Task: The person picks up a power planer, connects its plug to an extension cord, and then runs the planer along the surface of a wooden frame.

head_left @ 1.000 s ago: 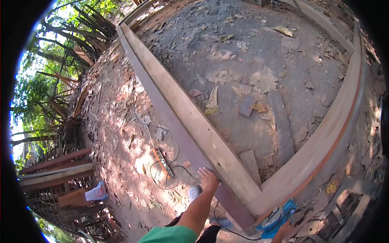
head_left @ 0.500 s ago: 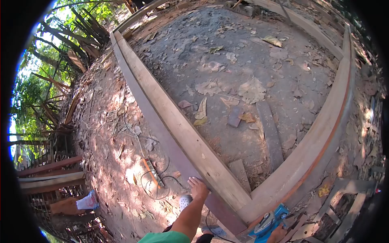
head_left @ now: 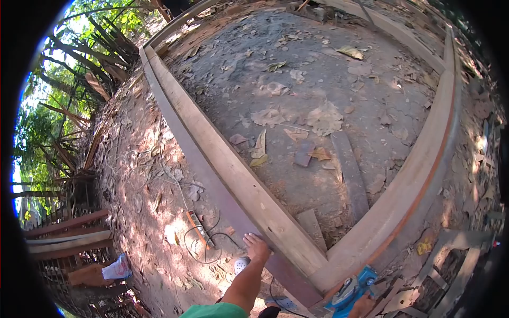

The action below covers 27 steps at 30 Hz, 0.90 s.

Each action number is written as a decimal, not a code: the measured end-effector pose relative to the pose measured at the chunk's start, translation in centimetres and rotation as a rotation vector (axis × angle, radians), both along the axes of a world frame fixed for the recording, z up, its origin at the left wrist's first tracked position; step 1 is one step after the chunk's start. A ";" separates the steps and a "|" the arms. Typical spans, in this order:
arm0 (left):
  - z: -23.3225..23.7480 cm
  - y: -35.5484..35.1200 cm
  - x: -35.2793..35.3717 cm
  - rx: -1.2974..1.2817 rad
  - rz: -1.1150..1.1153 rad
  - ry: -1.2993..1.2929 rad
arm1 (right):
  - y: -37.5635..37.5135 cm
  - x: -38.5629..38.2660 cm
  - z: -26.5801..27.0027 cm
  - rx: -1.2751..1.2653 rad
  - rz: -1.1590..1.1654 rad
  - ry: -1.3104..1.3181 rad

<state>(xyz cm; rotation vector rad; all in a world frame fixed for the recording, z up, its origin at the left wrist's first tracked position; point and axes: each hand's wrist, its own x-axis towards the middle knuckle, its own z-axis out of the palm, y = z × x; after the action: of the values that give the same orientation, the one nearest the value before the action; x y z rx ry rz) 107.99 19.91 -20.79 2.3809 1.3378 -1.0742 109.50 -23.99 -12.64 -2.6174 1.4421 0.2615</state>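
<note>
My left hand [head_left: 256, 248] lies on the dark reddish board [head_left: 225, 205], its fingers apart and resting on the board's top near the lower corner. Beside that board runs a lighter beam [head_left: 233, 169], which meets a second wide beam [head_left: 392, 212] at the corner. At the bottom right, my right hand [head_left: 362, 306] is wrapped round the back of a blue power tool [head_left: 350, 291]. The tool sits by the end of the dark board, against the outer side of the corner. Part of my right hand is cut off by the frame's bottom edge.
An orange power strip [head_left: 199, 230] with a looped black cable lies on the ground to the left. Inside the frame of beams are a loose plank [head_left: 350, 175], a small block [head_left: 303, 153] and dry leaves. Scrap wood [head_left: 456, 270] lies at the lower right.
The view has shifted slightly. My left hand stays on the dark board, and my right hand stays on the blue tool, which shows almost no movement.
</note>
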 end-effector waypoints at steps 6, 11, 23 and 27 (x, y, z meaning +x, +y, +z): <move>-3.2 0.2 -1.2 0.066 -0.142 0.011 | -0.4 -0.1 0.8 0.053 0.014 -0.005; -6.0 0.6 -3.1 0.099 -0.125 -0.066 | 0.4 0.1 0.8 0.028 -0.026 -0.008; -3.7 0.5 -1.6 0.091 -0.285 0.079 | 0.6 0.2 1.5 0.067 -0.014 -0.005; -1.5 0.8 -1.0 0.054 -0.246 0.059 | 0.8 0.5 1.8 0.106 0.008 0.009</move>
<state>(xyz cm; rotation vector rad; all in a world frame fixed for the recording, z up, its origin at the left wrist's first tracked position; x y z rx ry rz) 106.97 20.68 -22.28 2.6258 1.1252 -1.1937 110.04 -23.18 -10.81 -2.5414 1.3813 0.3407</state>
